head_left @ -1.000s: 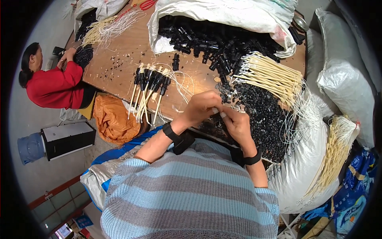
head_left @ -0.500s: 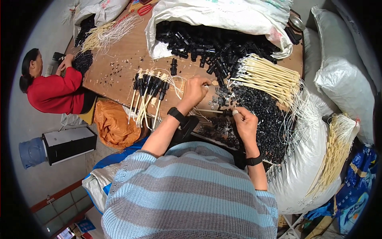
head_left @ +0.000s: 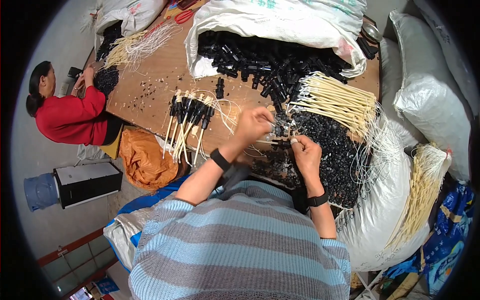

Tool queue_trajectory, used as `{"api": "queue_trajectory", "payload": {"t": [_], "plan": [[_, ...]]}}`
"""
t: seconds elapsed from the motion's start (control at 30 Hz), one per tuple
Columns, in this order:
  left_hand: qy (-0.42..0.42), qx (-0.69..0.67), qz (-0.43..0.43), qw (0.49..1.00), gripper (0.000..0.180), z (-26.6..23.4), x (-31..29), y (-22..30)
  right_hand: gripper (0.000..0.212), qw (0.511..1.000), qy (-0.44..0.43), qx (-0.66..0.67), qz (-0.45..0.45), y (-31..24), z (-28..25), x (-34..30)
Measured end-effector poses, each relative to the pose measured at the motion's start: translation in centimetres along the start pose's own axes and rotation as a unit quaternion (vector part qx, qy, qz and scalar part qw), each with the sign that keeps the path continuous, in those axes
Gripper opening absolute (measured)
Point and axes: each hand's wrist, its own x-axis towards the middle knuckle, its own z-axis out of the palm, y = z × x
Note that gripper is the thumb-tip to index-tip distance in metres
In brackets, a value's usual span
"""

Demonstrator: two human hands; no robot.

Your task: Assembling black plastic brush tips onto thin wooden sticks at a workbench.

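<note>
My right hand [head_left: 307, 154] is closed on a black plastic connector [head_left: 283, 144], with a cream-coloured tube reaching out of it to the left. Just beyond and to the left, my left hand [head_left: 253, 126] is in a pinch. Whatever sits between its fingertips is too small to make out. Several small clear pieces [head_left: 283, 131] lie by its fingertips. To the left of that hand rests a group of black connectors fitted on cream tubes [head_left: 187, 112], thin white cords trailing from them. One loose black connector [head_left: 220, 88] stands apart on the table.
Small black pieces [head_left: 330, 155] are heaped right of my hands. Beyond lie a bundle of cream tubes [head_left: 340, 102] and an open white sack [head_left: 280, 22] spilling black connectors [head_left: 240, 55]. A person in red [head_left: 70, 112] works at the table's [head_left: 145, 107] left edge. Full sacks [head_left: 432, 95] stand right.
My left hand has moved right and nearer to me, toward the connector. My right hand keeps its hold on the connector in almost the same place.
</note>
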Motion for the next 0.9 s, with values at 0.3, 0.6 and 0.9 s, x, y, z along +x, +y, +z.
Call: {"api": "queue_trajectory", "payload": {"t": [0.3, 0.6, 0.9], "plan": [[-0.022, 0.188, 0.368, 0.910, 0.025, 3.9, -3.3, 2.6, 0.019, 0.992, 0.028, -0.066, -0.106, -0.3, 1.2, -0.2], [-0.032, 0.134, 0.320, 0.937, 0.021, 3.7, -3.8, 2.5, 0.008, 0.982, 0.064, -0.104, -0.146, -0.1, 1.7, -0.6], [-0.017, -0.103, -0.008, 0.995, 0.035, 2.8, -3.8, 3.3, 0.010, 0.923, 0.159, -0.219, -0.273, -0.6, 1.3, -1.1]]}}
